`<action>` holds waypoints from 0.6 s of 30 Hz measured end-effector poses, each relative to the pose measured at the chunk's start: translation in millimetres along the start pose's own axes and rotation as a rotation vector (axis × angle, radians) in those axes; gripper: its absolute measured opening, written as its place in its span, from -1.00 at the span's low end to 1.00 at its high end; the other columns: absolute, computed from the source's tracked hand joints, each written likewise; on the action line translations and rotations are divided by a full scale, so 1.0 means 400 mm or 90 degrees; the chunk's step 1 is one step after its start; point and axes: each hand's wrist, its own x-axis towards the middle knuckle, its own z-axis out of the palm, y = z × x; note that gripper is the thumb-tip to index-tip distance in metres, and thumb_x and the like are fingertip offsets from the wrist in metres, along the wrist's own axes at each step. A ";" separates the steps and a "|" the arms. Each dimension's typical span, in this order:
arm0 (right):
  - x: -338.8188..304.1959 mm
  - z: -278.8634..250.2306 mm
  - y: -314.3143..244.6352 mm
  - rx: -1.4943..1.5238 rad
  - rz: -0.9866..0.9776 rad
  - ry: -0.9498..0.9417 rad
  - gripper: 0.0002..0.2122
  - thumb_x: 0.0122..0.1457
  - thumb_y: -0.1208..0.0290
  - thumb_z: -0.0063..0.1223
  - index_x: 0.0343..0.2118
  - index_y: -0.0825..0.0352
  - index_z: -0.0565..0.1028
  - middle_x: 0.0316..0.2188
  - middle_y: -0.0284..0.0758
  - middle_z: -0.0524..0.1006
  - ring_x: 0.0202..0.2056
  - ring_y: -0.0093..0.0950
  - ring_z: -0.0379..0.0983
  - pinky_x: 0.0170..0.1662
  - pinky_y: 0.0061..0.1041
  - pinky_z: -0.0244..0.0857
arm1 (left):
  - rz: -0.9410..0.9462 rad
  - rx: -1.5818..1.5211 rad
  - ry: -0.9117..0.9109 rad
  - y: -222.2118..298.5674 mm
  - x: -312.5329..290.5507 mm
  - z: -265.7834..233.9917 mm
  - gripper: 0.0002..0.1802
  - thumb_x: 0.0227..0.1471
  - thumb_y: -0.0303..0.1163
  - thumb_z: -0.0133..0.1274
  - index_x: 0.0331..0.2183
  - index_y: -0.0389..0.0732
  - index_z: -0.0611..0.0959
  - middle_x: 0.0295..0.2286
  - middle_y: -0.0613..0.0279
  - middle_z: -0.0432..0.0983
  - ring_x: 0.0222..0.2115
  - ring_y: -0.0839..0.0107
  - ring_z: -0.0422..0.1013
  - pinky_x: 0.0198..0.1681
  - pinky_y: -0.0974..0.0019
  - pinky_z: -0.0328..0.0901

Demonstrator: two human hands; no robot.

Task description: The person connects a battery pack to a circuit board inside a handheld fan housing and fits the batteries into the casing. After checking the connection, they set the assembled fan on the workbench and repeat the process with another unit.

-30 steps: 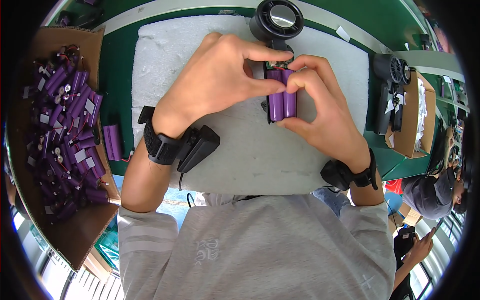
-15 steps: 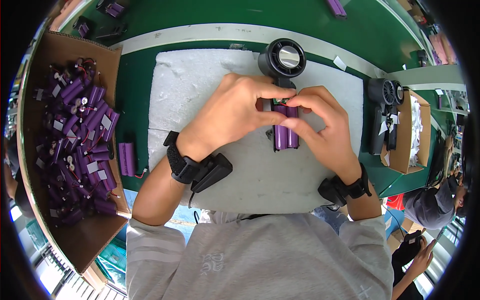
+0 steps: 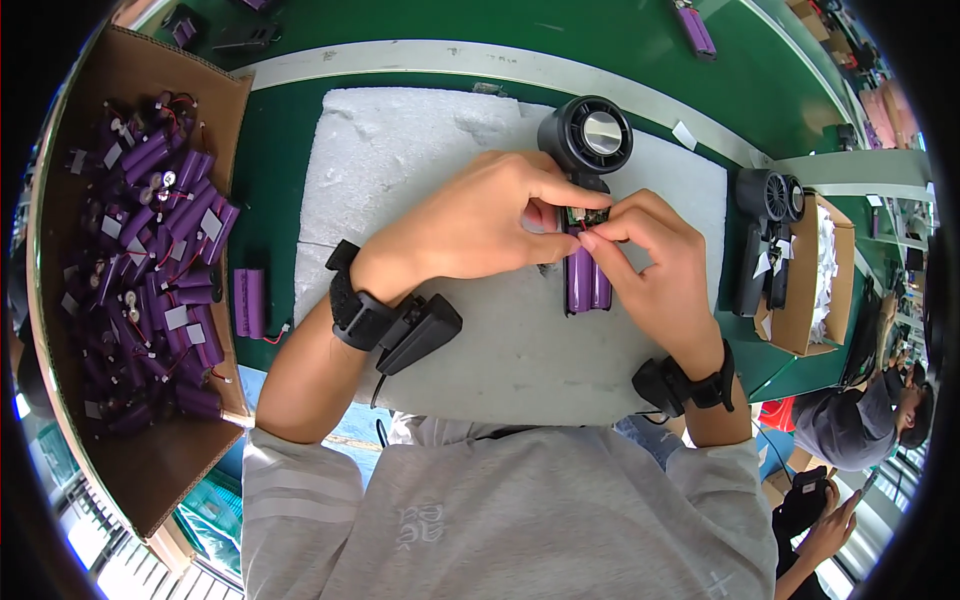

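1. Fan [image 3: 583, 133] with purple cells [image 3: 587, 284] lies on white foam [image 3: 400, 145].
2. Left hand [image 3: 460, 222] grips and partly hides it; right hand [image 3: 668, 275] has fingers [image 3: 632, 222] nearly meeting at red wire [image 3: 584, 228], hold unclear.
3. Loose pack [image 3: 250, 303] and battery carton [image 3: 165, 68] sit left, black fans [image 3: 764, 197] right.

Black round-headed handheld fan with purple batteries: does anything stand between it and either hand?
Nothing visible does. The left hand holds the black round-headed handheld fan near its green circuit board; the right hand has thumb and forefinger there too, by the two purple cylindrical batteries.
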 end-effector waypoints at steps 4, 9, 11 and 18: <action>-0.009 -0.009 -0.003 -0.098 -0.082 -0.027 -0.89 -0.04 0.60 0.27 -0.43 0.42 0.55 -0.39 -0.26 0.51 -0.38 -0.35 0.46 -0.34 -0.47 0.35 | 0.021 -0.019 -0.037 -0.002 0.001 -0.016 -0.63 -0.07 -0.53 0.15 -0.13 -0.13 0.68 -0.41 0.00 0.57 -0.42 0.24 0.49 -0.29 0.27 0.38; -0.024 -0.023 -0.029 -0.182 -0.153 -0.056 -0.78 -0.08 0.58 0.28 -0.33 0.49 0.55 -0.20 -0.19 0.51 -0.21 -0.24 0.44 -0.18 -0.35 0.36 | -0.064 -0.051 -0.091 0.004 0.006 -0.018 -0.59 0.03 -0.65 0.04 -0.05 -0.17 0.62 -0.28 0.13 0.54 -0.24 0.35 0.46 -0.12 0.35 0.34; -0.032 -0.028 -0.044 -0.205 -0.169 -0.067 -0.74 -0.09 0.57 0.28 -0.29 0.51 0.54 -0.14 -0.16 0.51 -0.16 -0.21 0.43 -0.13 -0.31 0.36 | -0.057 -0.077 -0.079 0.003 0.005 -0.014 -0.58 0.03 -0.67 0.02 -0.05 -0.17 0.62 -0.25 0.12 0.55 -0.22 0.35 0.46 -0.11 0.35 0.34; -0.066 -0.031 -0.080 -0.272 -0.116 -0.191 -0.40 -0.21 0.50 0.34 -0.03 0.61 0.40 0.14 -0.09 0.33 0.08 -0.09 0.26 0.09 -0.22 0.25 | -0.102 -0.054 -0.068 0.008 0.007 -0.008 -0.59 0.01 -0.66 0.04 -0.06 -0.19 0.63 -0.23 0.10 0.57 -0.22 0.35 0.48 -0.10 0.33 0.35</action>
